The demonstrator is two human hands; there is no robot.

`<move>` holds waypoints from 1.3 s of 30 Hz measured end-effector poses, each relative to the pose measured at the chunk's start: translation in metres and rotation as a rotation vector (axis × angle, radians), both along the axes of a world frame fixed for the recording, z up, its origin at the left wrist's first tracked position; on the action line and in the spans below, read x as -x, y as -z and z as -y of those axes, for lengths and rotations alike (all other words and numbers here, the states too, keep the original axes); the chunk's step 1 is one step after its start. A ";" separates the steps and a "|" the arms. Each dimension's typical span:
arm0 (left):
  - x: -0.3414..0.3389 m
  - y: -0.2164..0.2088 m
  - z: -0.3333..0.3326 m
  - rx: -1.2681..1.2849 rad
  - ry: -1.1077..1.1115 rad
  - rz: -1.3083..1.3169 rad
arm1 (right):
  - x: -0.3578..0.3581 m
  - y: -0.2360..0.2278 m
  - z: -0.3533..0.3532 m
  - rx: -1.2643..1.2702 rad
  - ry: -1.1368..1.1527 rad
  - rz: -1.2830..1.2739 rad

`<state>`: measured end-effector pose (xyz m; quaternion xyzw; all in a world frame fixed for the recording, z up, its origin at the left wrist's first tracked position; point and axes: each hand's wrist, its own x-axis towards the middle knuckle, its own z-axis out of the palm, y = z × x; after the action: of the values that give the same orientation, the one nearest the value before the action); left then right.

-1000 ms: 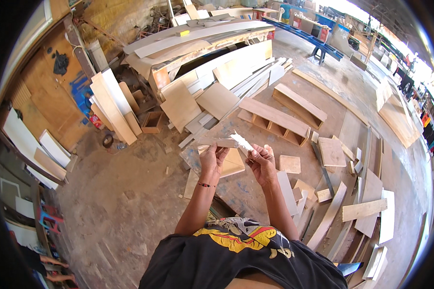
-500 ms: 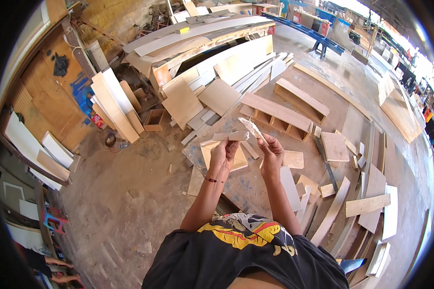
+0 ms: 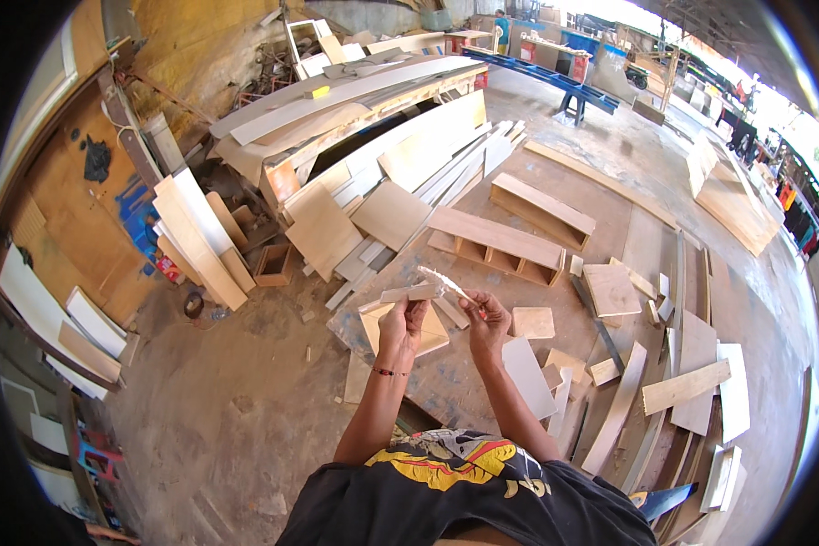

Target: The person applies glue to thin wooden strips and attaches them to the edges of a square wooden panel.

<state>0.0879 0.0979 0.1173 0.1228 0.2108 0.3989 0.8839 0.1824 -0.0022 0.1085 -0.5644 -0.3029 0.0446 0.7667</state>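
over at the far left of the floor (image 3: 209, 409), flat off-white panels (image 3: 45, 314) are leaning against the brown wall, and beside them a stack of long pale boards (image 3: 196, 241) is standing tilted near a small open wooden box (image 3: 273, 264). behind these, a big heap of grey and white sheets (image 3: 355, 100) is lying across a frame.

the person is standing in the middle with both arms raised in front of the chest. the left hand (image 3: 400, 329) is closing its fingers (image 3: 416, 309) around the lower end of a short wooden strip (image 3: 409, 293), holding it level. a thin band is sitting on that wrist. the right hand (image 3: 487, 318) is just beside it, fingers (image 3: 471, 300) pinched on a thin white sliver (image 3: 444, 280) that is slanting up to the left and touching the top of the strip. both things are being held in the air above a grey speckled board (image 3: 446, 382) lying on the floor, over a tan plywood square (image 3: 423, 332).

further right, a long open wooden shelf unit (image 3: 496, 244) is lying on its side, with a second box (image 3: 541, 207) behind it. at the right side of the floor, loose planks (image 3: 687, 387) and small square offcuts (image 3: 610, 289) are lying scattered, some overlapping. far back, a blue trestle (image 3: 555, 77) is standing.
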 end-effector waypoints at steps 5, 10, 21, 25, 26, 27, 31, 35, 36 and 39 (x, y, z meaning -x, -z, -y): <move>-0.004 0.011 -0.006 0.057 -0.025 0.021 | 0.015 -0.016 0.015 0.101 0.002 0.046; 0.004 0.018 -0.009 -0.014 -0.066 0.036 | 0.014 -0.004 0.010 0.036 0.018 0.042; -0.008 -0.028 0.008 -0.248 -0.083 -0.246 | 0.000 -0.020 0.010 -0.181 -0.150 -0.135; -0.004 -0.040 0.014 -0.280 -0.096 -0.246 | 0.006 -0.021 0.013 -0.162 -0.099 -0.108; -0.004 -0.041 0.014 -0.280 -0.101 -0.241 | 0.007 -0.023 0.013 -0.156 -0.090 -0.098; -0.004 -0.041 0.014 -0.280 -0.104 -0.236 | 0.009 -0.021 0.012 -0.155 -0.064 -0.056; -0.005 -0.039 0.014 -0.296 -0.097 -0.269 | 0.004 -0.010 0.003 -0.096 0.081 0.127; -0.005 -0.035 0.011 -0.255 -0.088 -0.242 | -0.002 -0.002 0.000 -0.050 0.133 0.191; -0.006 -0.035 0.009 -0.247 -0.088 -0.227 | -0.003 -0.001 0.000 -0.045 0.138 0.211; -0.006 -0.021 -0.001 -0.225 -0.076 -0.167 | 0.000 -0.002 0.001 -0.041 0.130 0.227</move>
<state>0.0943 0.0985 0.1386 0.2461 0.2420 0.4415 0.8282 0.1828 -0.0031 0.1105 -0.5684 -0.3512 -0.0757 0.7401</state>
